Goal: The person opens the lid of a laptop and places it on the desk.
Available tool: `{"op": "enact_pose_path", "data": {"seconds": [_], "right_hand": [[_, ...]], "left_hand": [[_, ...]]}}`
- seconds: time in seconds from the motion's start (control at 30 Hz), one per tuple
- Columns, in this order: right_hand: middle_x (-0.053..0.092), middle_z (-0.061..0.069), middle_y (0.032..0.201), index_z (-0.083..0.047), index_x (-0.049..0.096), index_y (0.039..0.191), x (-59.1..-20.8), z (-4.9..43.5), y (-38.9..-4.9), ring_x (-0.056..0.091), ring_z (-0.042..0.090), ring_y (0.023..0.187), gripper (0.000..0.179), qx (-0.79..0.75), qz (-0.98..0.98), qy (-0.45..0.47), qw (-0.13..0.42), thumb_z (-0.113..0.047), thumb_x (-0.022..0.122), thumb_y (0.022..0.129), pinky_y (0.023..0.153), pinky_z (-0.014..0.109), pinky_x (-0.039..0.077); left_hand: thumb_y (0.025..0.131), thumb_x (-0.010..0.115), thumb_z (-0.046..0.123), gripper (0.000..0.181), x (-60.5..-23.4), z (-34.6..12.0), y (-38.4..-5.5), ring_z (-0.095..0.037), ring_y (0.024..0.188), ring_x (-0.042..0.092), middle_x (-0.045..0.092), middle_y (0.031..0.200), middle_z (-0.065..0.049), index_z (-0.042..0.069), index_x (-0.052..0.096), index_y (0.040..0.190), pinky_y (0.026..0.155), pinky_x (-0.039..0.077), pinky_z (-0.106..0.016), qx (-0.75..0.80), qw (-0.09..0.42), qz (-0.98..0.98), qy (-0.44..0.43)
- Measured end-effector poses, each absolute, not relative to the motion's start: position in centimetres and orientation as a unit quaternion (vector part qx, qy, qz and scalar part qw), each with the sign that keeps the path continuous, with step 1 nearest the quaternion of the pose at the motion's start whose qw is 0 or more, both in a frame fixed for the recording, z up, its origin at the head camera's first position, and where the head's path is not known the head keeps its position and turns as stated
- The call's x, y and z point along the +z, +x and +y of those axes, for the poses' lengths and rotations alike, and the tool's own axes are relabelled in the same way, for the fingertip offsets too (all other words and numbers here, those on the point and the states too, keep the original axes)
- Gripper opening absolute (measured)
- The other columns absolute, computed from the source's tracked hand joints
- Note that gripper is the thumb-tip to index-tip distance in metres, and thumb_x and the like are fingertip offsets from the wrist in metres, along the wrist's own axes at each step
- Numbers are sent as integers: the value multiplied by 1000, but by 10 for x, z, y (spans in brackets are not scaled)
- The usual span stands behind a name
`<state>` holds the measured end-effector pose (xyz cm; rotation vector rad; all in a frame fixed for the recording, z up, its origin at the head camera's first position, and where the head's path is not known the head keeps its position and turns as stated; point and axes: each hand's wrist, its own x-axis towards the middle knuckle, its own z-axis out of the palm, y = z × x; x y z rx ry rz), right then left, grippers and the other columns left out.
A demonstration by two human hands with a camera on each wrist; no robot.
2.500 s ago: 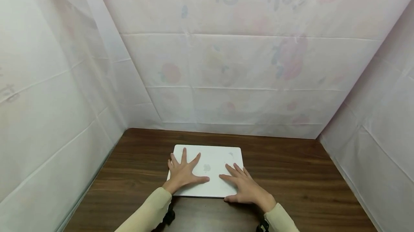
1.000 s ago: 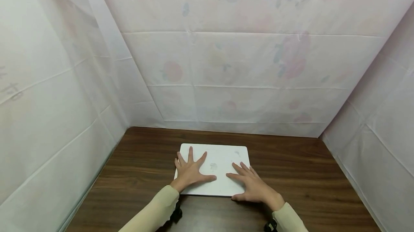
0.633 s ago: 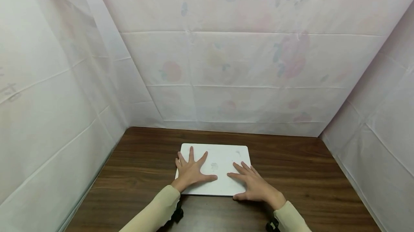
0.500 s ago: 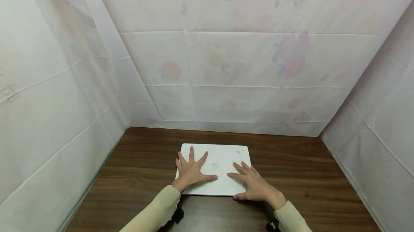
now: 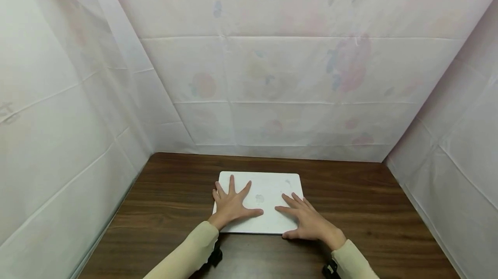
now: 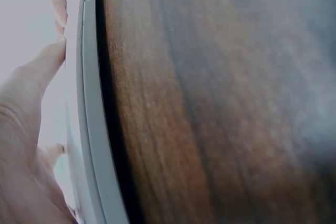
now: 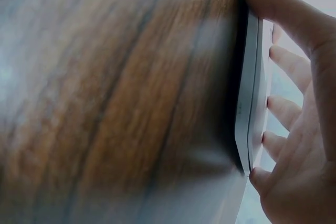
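I'm resting both hands on the laptop [image 5: 268,197], which is lying closed and flat on the table [image 5: 175,192], directly under my fingers. Its long axis is running left to right across me, and its near edge [image 5: 253,233] is facing my body. I'm gripping nothing: my left hand [image 5: 232,205] is spreading wide over the left part of the lid [image 5: 268,223], and my right hand [image 5: 311,222] is spreading over the right part, by the near corner.

The relation I'm judging to matter most is how each hand is sitting to that near edge. My right hand is being the nearer one: its thumb [image 7: 268,1] is touching the edge itself while its other fingers [image 7: 286,111] are meeting the lid, none of them curling under. My left thumb [image 6: 39,72] is lying farther back, pointing right across the lid and stopping short of the edge.

From my right thumb the laptop is extending forward and mostly left; from my left hand most of it is extending right. The logo [image 5: 259,198] is showing between my hands. How hard either hand is pressing, I can't tell.
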<state>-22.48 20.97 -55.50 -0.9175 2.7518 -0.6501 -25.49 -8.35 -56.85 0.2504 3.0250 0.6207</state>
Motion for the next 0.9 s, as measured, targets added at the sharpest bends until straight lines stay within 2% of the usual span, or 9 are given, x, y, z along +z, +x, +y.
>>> {"op": "enact_pose_path", "data": {"seconds": [0.2, 0.77, 0.9], "right_hand": [[28, 13, 169, -26, 57, 149, -554, 210, -225, 17, 47, 157, 78, -223, 923, -299, 91, -58, 81, 83, 119, 74, 13], [28, 13, 169, -27, 57, 149, -557, 213, -226, 16, 49, 156, 79, -231, 921, -299, 93, -61, 80, 82, 118, 76, 13], [27, 13, 170, -27, 57, 150, -557, 214, -228, 16, 50, 156, 79, -236, 921, -298, 89, -61, 79, 82, 117, 77, 12]], "left_hand": [[62, 66, 94, 114, -567, -82, -257, -75, 143, -1, 8, 170, -28, 40, 38, 159, 112, 10, -83, 191, 19, 978, 82], [60, 67, 94, 116, -578, -79, -262, -74, 143, -10, 4, 171, -26, 41, 38, 159, 111, 3, -83, 218, 11, 972, 85], [61, 67, 93, 116, -574, -79, -263, -74, 143, -7, 7, 170, -27, 40, 38, 159, 111, 5, -83, 208, 11, 974, 89]]}}
